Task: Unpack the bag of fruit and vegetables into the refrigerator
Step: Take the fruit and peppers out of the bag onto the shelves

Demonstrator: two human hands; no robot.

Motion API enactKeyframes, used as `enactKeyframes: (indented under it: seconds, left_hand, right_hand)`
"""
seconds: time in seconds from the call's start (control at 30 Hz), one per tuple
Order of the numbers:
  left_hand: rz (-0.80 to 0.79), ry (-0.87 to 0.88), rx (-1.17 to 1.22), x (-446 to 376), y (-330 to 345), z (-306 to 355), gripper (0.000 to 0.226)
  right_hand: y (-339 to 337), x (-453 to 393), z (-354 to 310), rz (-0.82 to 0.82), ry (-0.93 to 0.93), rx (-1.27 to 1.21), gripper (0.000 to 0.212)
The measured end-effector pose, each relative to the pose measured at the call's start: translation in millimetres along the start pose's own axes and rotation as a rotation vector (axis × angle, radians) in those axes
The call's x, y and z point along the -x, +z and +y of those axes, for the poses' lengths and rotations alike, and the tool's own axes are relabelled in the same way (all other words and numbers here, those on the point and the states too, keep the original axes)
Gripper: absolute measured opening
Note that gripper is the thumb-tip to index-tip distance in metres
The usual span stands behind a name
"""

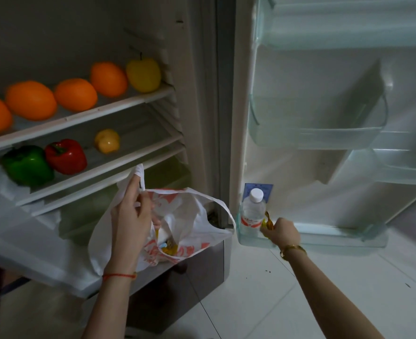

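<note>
Fingers of the right hand [281, 232] curl round a small orange-yellow item [266, 221], too small to identify, at the clear bottom door bin [336, 234] beside a clear plastic water bottle [253, 209]; left hand [128, 216] pinches the white-and-red plastic bag [177, 231] by its handle, holding it open. Mostly done, judging by shelves: orange fruits [31, 100], yellow apple [143, 74], green, red, yellow peppers [65, 156] placed. Bag, near the left fingers, holds a few bits.

I can read no text anywhere, water bottle [252, 211] in the door's bottom bin has a red-and-white label too blurred, blue sticker [266, 189] behind it illegible, bag [177, 250] print unreadable
</note>
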State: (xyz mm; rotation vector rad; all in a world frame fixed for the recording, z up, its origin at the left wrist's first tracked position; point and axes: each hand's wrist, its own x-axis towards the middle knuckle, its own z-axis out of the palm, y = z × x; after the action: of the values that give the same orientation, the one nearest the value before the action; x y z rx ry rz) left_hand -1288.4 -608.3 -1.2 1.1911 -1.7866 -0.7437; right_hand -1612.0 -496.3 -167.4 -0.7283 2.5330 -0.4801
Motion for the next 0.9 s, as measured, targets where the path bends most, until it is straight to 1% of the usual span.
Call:
enactKeyframes:
  seconds: [0.13,0.2,0.27,0.37,0.47,0.57,0.63,0.7,0.77,0.83,0.9]
  left_hand:
    - [-0.008,-0.001,0.005,0,-3,-7,0.054]
    - [-0.003,-0.005,-0.015,0,-5,-12,0.053]
    - [-0.011,-0.004,-0.014,-1,-7,-16,0.052]
    - [0.002,-0.011,-0.001,0,-12,-19,0.054]
    - [0.022,0.001,-0.01,1,-16,-19,0.054]
    - [0.024,-0.027,0.031,2,-21,-21,0.055]
    - [0.028,-0.044,0.034,4,-26,-22,0.056]
    - [0.036,-0.038,0.027,7,-31,-24,0.056]
    - [0.042,-0.022,0.023,9,-38,-28,0.058]
    - [0.044,-0.024,0.029,11,-43,-32,0.06]
    - [0.047,-0.037,0.042,14,-46,-35,0.06]
  right_hand:
    - [2,-10,7,-0.006,0.017,0.022,0.052]
    - [-6,-9,6,0.012,0.013,0.025,0.052]
    - [-20,-1,2,0.05,-0.009,-0.007,0.041]
    - [-45,13,-7,0.161,-0.065,-0.121,0.026]
    - [-70,34,-27,0.297,-0.161,-0.187,0.027]
    - [-90,66,-61,0.444,-0.339,-0.219,0.037]
    - [-94,87,-86,0.474,-0.477,-0.248,0.035]
    - [-89,104,-109,0.462,-0.633,-0.254,0.029]
    - [-76,117,-133,0.398,-0.754,-0.258,0.024]
    - [-55,126,-154,0.249,-0.846,-0.249,0.019]
    - [-26,129,-173,0.077,-0.956,-0.156,0.016]
